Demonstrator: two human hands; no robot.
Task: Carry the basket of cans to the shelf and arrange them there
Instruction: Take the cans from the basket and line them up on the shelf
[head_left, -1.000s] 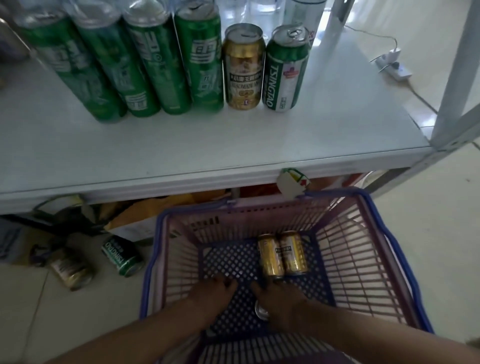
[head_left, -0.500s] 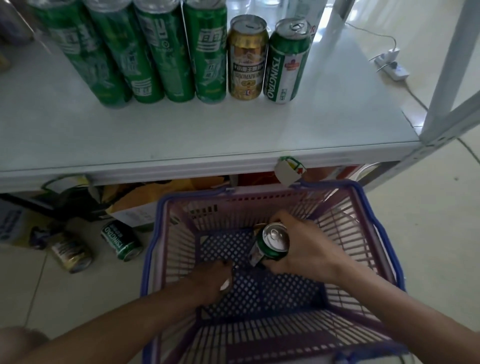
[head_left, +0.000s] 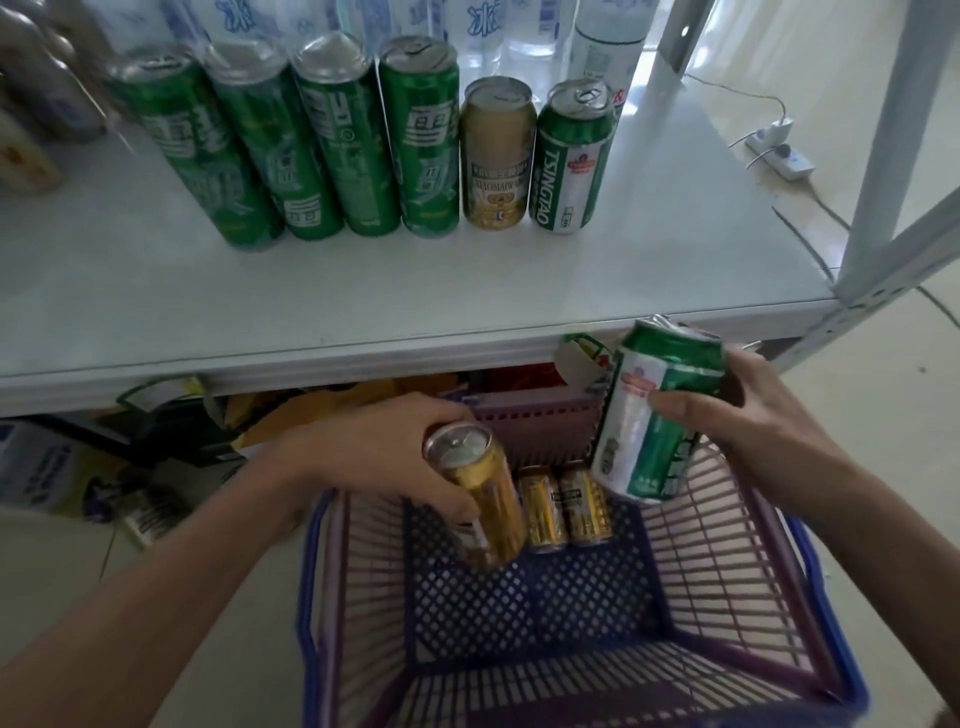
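A blue and purple plastic basket (head_left: 810, 582) stands on the floor below the white shelf (head_left: 395, 291). My left hand (head_left: 379, 457) grips a gold can (head_left: 483, 499) above the basket's left side. My right hand (head_left: 748, 410) holds a green and white can (head_left: 654, 415), tilted, just under the shelf's front edge. Two small gold cans (head_left: 566, 506) lie side by side on the basket's floor. On the shelf stand several tall green cans (head_left: 332, 140), a gold can (head_left: 498, 156) and a green Tsingtao can (head_left: 571, 156) in a row.
Clear water bottles (head_left: 483, 26) stand behind the can row. White shelf posts (head_left: 878, 156) rise at the right. A power strip (head_left: 779, 150) and cable lie on the floor beyond. Boxes, bags and loose items (head_left: 156, 467) crowd the floor under the shelf at left.
My right hand has lifted the green can out of the basket up to the shelf edge. My left hand, empty before, has taken hold of a gold can and raised it.
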